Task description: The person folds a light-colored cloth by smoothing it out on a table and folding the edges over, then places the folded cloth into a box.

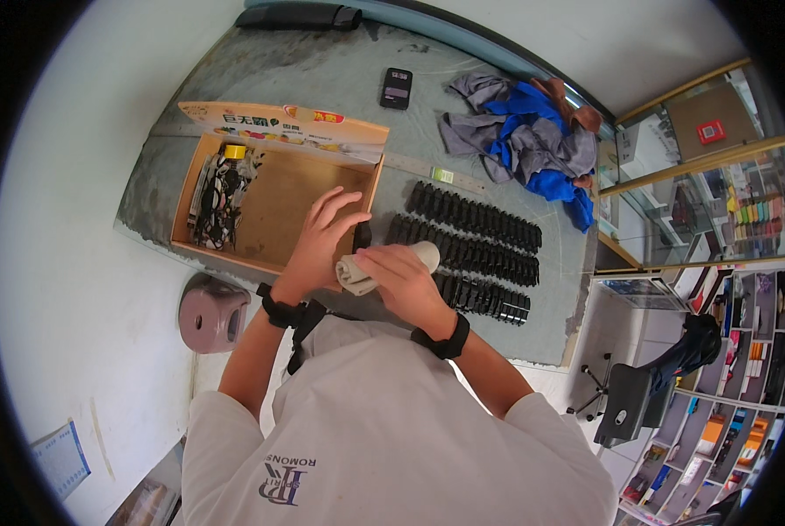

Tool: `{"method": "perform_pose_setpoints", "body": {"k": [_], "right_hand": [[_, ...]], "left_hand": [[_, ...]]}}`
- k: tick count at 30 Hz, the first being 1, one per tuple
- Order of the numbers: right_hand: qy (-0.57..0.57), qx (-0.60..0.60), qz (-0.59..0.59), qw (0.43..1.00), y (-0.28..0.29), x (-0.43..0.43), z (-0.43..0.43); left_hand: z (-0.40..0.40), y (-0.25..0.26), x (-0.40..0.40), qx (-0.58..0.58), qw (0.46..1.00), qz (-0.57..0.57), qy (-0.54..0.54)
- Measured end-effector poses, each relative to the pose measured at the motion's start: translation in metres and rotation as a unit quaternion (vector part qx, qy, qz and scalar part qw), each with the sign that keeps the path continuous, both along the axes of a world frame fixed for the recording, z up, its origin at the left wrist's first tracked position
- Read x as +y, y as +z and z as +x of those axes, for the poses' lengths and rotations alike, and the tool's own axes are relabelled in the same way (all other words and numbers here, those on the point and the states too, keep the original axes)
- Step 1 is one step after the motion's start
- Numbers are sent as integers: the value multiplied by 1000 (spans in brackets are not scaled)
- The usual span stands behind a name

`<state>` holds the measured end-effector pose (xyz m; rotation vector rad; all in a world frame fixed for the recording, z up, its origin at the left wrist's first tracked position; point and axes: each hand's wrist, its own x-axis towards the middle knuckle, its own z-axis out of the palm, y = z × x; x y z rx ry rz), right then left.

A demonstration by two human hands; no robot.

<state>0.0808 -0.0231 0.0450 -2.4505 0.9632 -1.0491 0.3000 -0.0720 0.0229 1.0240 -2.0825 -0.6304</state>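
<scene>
My right hand [409, 279] grips a rolled beige cloth [359, 276] in front of my chest, over the near edge of the table. Beside it, my left hand [320, 243] has its fingers spread and appears to hold nothing. It is raised over the near right corner of an open cardboard box [307, 191]. A dark object [362, 233], too hidden to name, shows between my hands. To the right lie three rows of small black parts [465, 246], packed side by side on the grey tabletop.
Tangled cables and a yellow-capped container [235, 152] fill the box's left side. Behind the rows lie a metal ruler [405, 162], a smartphone [396, 89] and a heap of grey and blue cloths [530, 138]. A plastic stool [212, 314] stands at left; an office chair [629, 401] at right.
</scene>
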Motion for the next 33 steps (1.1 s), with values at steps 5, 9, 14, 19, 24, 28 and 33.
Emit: {"method": "perform_pose_setpoints", "body": {"k": [5,9,14,19,24,28,33], "right_hand": [[-100,-19,-29,994,-4,-14,-11],[-152,-24,-35,987,1,-16,-3],[-39,-10,-38,998,0,-9,2],[-71,2,-2,997,-5,-4,-13],[-156,1,-32,987,2,-14,-11],[-152,-9,-43,987,-3,-16,-3],[-36,22,-26,999,-1,-5,-5]], "left_hand": [[0,8,-2,-10,1000,24,-13],[-6,15,0,3,999,29,-19],[-6,-4,-8,1,999,-40,3],[-3,2,-4,-23,999,-22,-7],[-5,8,1,-24,1000,9,-11],[-8,8,2,-23,1000,9,-6],[-1,-8,-4,-19,999,-46,10]]}}
